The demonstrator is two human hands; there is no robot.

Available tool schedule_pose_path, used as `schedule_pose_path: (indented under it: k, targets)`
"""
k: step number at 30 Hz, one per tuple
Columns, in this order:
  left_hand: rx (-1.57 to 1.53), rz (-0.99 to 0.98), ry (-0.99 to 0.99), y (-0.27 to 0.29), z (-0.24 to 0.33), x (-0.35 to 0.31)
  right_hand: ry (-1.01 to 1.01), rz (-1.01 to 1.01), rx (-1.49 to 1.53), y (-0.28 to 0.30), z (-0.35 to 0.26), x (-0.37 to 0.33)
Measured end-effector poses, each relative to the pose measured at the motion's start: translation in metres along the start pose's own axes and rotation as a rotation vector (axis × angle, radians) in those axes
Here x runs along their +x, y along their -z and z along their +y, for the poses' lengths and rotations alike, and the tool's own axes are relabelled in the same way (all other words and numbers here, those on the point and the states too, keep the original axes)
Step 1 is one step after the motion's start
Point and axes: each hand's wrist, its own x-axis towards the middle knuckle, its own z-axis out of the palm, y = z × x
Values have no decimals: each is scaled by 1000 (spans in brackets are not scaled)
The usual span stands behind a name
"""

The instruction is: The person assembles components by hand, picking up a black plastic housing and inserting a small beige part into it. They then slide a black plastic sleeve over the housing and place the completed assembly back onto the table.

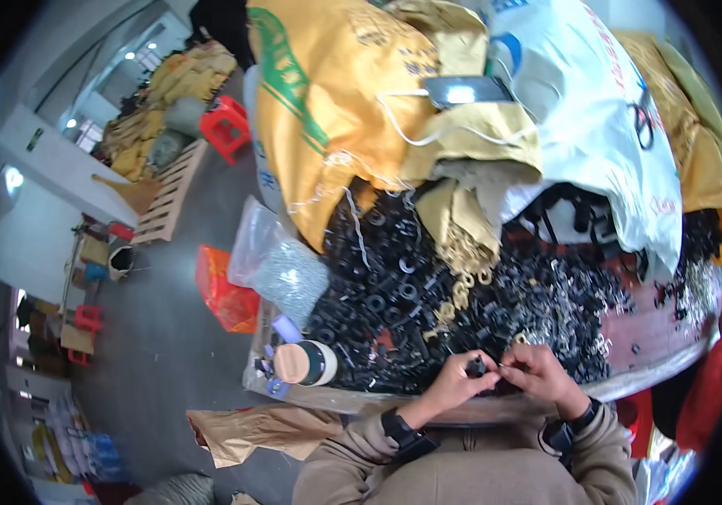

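Note:
Both my hands are close together over the table's near edge. In my left hand (455, 383) is a small black plastic part (476, 367), held between thumb and fingers. My right hand (539, 375) is pinched beside it, its fingertips almost touching the left ones; what it holds is too small to make out. Just beyond them spreads a heap of small black parts (378, 295), rings and short pieces among them. Several beige rings (460, 296) lie in the heap, in front of an open paper sack (462, 240).
A tumbler with a peach lid (292, 364) stands at the table's left corner, near a clear bubble-wrap bag (294, 278). Large yellow (336, 93) and white sacks (580, 109) rise behind the heap, with a phone (469, 90) and white cable on top. A person's red sleeve (708, 391) shows at right.

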Motion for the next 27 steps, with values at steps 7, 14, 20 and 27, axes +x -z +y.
schedule_pose_path:
  k: [7, 14, 20, 27]
  targets:
    - [-461, 43, 147, -9, -4, 2, -2, 289, 201, -27, 23, -7]
    - [-551, 111, 218, -10, -2, -1, 159, 367, -154, -21, 11, -4]
    - [-99, -56, -42, 8, 10, -4, 5, 92, -116, -9, -1, -1]
    - [119, -154, -104, 13, 24, -8, 52, -33, -108, -2, -6, -2]
